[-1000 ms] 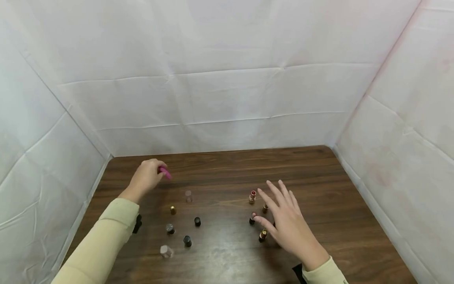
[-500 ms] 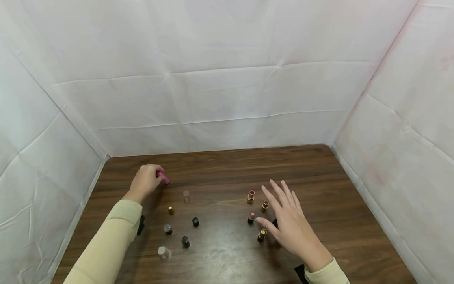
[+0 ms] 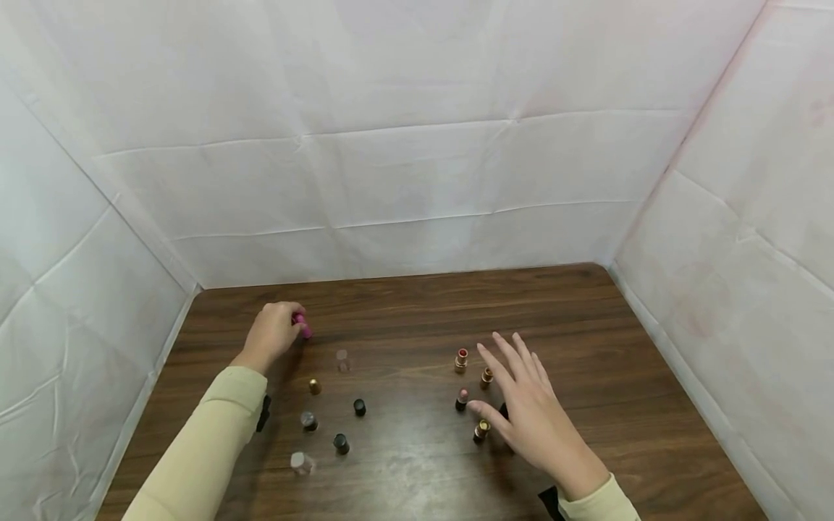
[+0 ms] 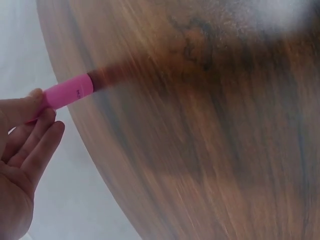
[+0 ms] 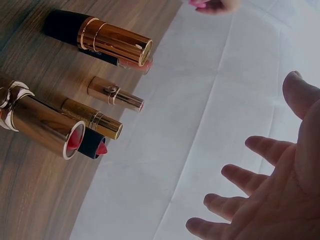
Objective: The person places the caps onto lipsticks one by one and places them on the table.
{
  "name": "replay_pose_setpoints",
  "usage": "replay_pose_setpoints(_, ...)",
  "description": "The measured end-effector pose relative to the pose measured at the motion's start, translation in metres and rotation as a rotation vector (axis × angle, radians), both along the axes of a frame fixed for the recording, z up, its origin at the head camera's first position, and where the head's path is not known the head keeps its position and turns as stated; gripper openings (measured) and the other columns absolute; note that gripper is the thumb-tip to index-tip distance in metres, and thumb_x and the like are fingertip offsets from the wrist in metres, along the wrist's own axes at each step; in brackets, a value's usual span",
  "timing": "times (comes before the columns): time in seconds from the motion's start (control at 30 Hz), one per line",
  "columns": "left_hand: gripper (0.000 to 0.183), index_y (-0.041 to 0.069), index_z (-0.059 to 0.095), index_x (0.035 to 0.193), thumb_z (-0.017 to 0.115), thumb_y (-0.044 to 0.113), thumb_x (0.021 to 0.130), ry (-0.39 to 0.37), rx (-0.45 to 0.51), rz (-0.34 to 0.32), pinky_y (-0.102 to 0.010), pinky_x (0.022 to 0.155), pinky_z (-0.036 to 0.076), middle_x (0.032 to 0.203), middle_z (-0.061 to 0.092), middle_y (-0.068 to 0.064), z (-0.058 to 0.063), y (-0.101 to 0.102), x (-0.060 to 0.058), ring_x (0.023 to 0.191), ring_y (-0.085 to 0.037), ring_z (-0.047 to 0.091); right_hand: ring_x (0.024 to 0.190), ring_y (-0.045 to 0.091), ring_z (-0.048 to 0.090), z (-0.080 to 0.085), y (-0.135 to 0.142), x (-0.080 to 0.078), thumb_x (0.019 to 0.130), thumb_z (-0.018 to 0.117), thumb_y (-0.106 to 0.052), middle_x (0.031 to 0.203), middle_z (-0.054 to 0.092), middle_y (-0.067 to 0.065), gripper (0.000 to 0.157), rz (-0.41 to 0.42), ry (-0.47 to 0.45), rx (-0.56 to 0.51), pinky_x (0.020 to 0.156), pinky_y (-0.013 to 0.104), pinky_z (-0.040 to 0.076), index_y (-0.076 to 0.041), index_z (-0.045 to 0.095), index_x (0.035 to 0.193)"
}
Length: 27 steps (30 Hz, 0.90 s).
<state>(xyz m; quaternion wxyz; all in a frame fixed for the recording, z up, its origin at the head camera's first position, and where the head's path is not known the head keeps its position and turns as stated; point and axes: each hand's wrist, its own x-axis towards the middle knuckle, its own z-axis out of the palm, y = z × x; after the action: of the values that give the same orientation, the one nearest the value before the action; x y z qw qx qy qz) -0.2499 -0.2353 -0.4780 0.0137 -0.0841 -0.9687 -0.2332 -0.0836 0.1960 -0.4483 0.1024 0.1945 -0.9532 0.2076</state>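
My left hand (image 3: 270, 334) pinches a bright pink lipstick tube (image 4: 70, 91) between thumb and fingers at the table's far left. In the left wrist view its lower end is at the wood, above its own reflection. At the right, my right hand (image 3: 531, 409) hovers with fingers spread, holding nothing. Uncapped lipsticks stand upright beside it: a red one in a gold case (image 3: 461, 360), a gold one (image 3: 487, 376), a pink one in a black base (image 3: 462, 399) and a gold-and-black one (image 3: 481, 431). The hand partly hides another dark one.
Several loose caps stand on the left of the brown wooden table (image 3: 404, 311): clear (image 3: 343, 360), gold (image 3: 315, 386), clear with a dark base (image 3: 309, 421), black (image 3: 360, 407), dark (image 3: 341, 443) and clear (image 3: 302, 463). White cloth walls (image 3: 417, 174) enclose the back and sides.
My left hand has lowered the pink lipstick tube toward the table, then stayed nearly in place. The right hand has barely shifted, still spread over the lipsticks.
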Motion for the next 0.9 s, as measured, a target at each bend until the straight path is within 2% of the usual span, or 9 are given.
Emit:
replay_pose_setpoints(0.17,0.016,-0.008,0.072,0.116,0.068,-0.001,0.102,-0.006,0.025,0.013,-0.054,0.09,0.059,0.092,0.078,-0.012,-0.002,0.003,0.0,0.102,-0.037,0.072,0.163,0.043,0.011,0.0,0.0,0.0,0.099,0.073,-0.05,0.175,0.024,0.011,0.084,0.006,-0.007,0.0,0.123,0.075,0.021,-0.019,0.035,0.167)
replay_pose_setpoints(0.37,0.024,-0.008,0.07,0.125,0.069,0.0,0.102,-0.011,0.002,0.011,-0.055,0.089,0.06,0.098,0.077,-0.014,-0.001,0.003,0.0,0.104,-0.037,0.071,0.163,0.043,0.01,0.0,-0.001,0.0,0.1,0.072,-0.051,0.175,0.025,0.011,0.083,0.009,-0.01,-0.006,0.123,0.076,0.021,-0.02,0.035,0.167)
replay_pose_setpoints(0.47,0.035,-0.007,0.069,0.129,0.078,0.004,0.097,0.041,-0.07,-0.015,-0.055,0.088,0.06,0.103,0.074,-0.016,0.001,0.004,0.001,0.104,-0.037,0.069,0.163,0.043,0.01,0.0,-0.001,0.0,0.099,0.074,-0.049,0.175,0.024,0.011,0.083,0.011,-0.013,-0.007,0.123,0.076,0.021,-0.019,0.036,0.167)
replay_pose_setpoints(0.53,0.038,-0.005,0.07,0.127,0.083,0.008,0.093,0.131,-0.119,-0.038,-0.056,0.092,0.058,0.108,0.072,-0.017,0.004,0.008,0.002,0.106,-0.038,0.067,0.163,0.043,0.01,0.0,-0.001,-0.001,0.099,0.075,-0.047,0.175,0.025,0.011,0.083,0.012,-0.011,-0.009,0.123,0.076,0.021,-0.019,0.036,0.167)
replay_pose_setpoints(0.63,0.031,-0.002,0.075,0.118,0.084,0.013,0.094,0.293,-0.142,-0.097,-0.056,0.1,0.055,0.111,0.073,-0.017,0.01,0.018,0.004,0.11,-0.039,0.065,0.163,0.043,0.01,0.0,-0.001,-0.001,0.099,0.077,-0.045,0.175,0.025,0.011,0.083,0.008,-0.009,-0.014,0.122,0.076,0.021,-0.018,0.037,0.167)
replay_pose_setpoints(0.7,0.025,-0.001,0.077,0.112,0.083,0.018,0.096,0.342,-0.111,-0.166,-0.053,0.098,0.057,0.11,0.074,-0.016,0.015,0.028,0.005,0.106,-0.036,0.067,0.163,0.044,0.011,0.0,-0.001,-0.001,0.099,0.076,-0.045,0.175,0.025,0.011,0.083,0.006,-0.005,-0.016,0.122,0.076,0.022,-0.018,0.037,0.166)
replay_pose_setpoints(0.73,0.025,0.0,0.078,0.11,0.082,0.021,0.097,0.337,-0.1,-0.206,-0.051,0.095,0.059,0.108,0.075,-0.015,0.017,0.034,0.007,0.103,-0.034,0.068,0.162,0.044,0.011,0.0,-0.001,-0.001,0.099,0.076,-0.044,0.175,0.025,0.012,0.082,0.007,-0.005,-0.018,0.122,0.076,0.022,-0.018,0.037,0.166)
replay_pose_setpoints(0.8,0.028,0.002,0.078,0.11,0.082,0.026,0.097,0.276,-0.106,-0.287,-0.047,0.089,0.062,0.107,0.074,-0.012,0.02,0.045,0.013,0.098,-0.029,0.071,0.162,0.044,0.011,0.0,-0.001,-0.002,0.099,0.076,-0.045,0.175,0.025,0.012,0.082,0.008,-0.007,-0.018,0.123,0.075,0.021,-0.017,0.037,0.166)
replay_pose_setpoints(0.9,0.034,0.003,0.079,0.11,0.087,0.031,0.092,0.194,-0.232,-0.391,-0.042,0.081,0.064,0.104,0.073,-0.008,0.019,0.057,0.022,0.093,-0.026,0.072,0.162,0.044,0.011,0.0,-0.002,-0.002,0.1,0.075,-0.046,0.175,0.025,0.012,0.082,0.013,-0.004,-0.014,0.124,0.074,0.02,-0.017,0.037,0.167)
